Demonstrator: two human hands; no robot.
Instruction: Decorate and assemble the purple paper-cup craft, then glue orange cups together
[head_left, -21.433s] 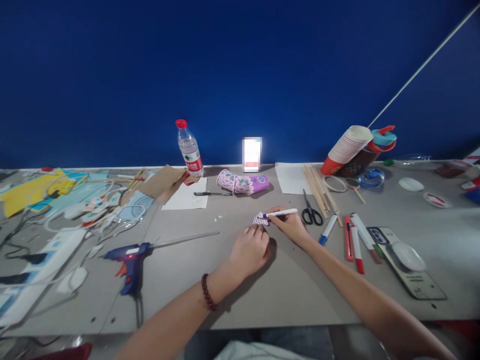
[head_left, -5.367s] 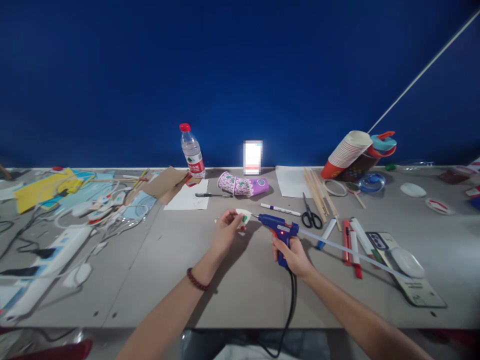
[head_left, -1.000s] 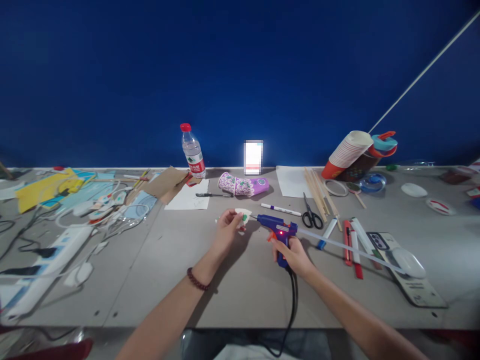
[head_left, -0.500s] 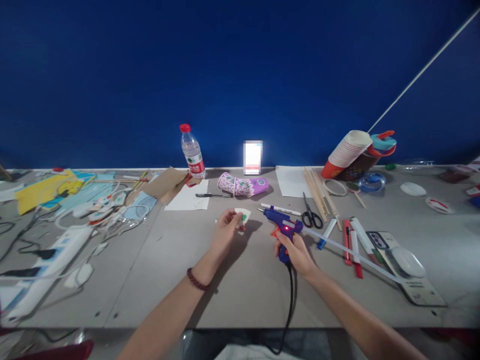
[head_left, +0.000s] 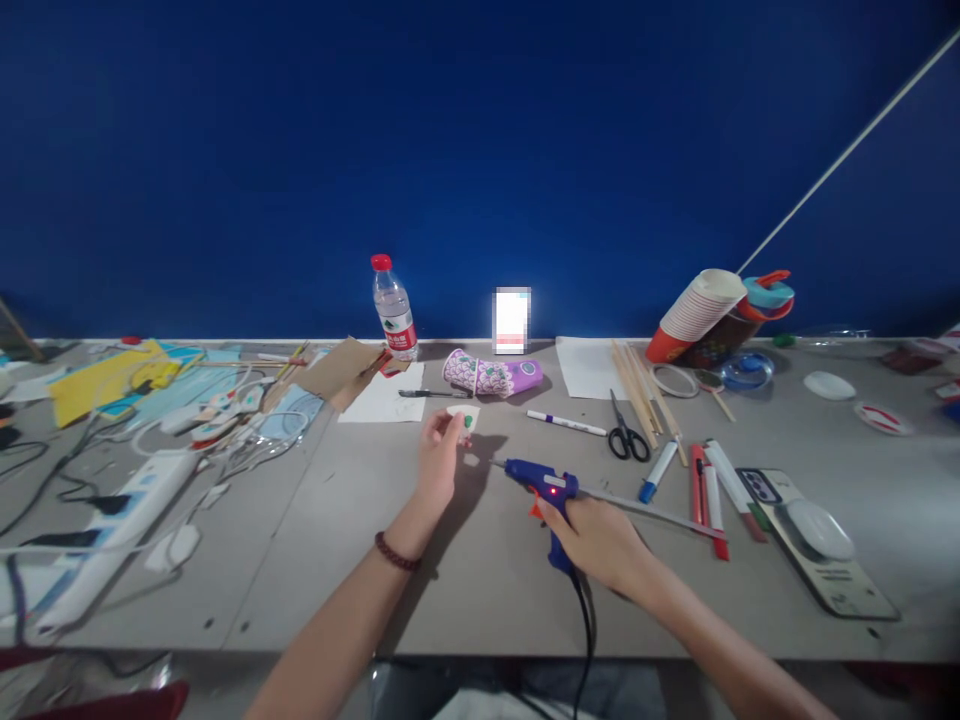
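Between thumb and fingers, my left hand (head_left: 439,450) pinches a small white paper piece (head_left: 471,422) with a green mark on it. My right hand (head_left: 600,535) is wrapped round a blue hot glue gun (head_left: 551,485) with an orange trigger and a lit red light. Its metal nozzle points left, a short gap from the paper piece. A clear glue stick (head_left: 652,505) sticks out of its back, and a black cord runs down from the handle. Beyond my hands lies a purple patterned paper-cup shape (head_left: 491,375) on its side.
A water bottle (head_left: 395,310) and a bright phone screen (head_left: 512,320) stand at the back. To the right are scissors (head_left: 627,440), wooden sticks (head_left: 637,390), stacked paper cups (head_left: 697,315), markers (head_left: 705,500) and a phone (head_left: 847,580). A power strip (head_left: 112,540) and cables lie left.
The glue gun has moved left and down, its nozzle now closer to the paper piece. My left hand has shifted slightly left and turned the paper more upright. The view has shifted slightly.
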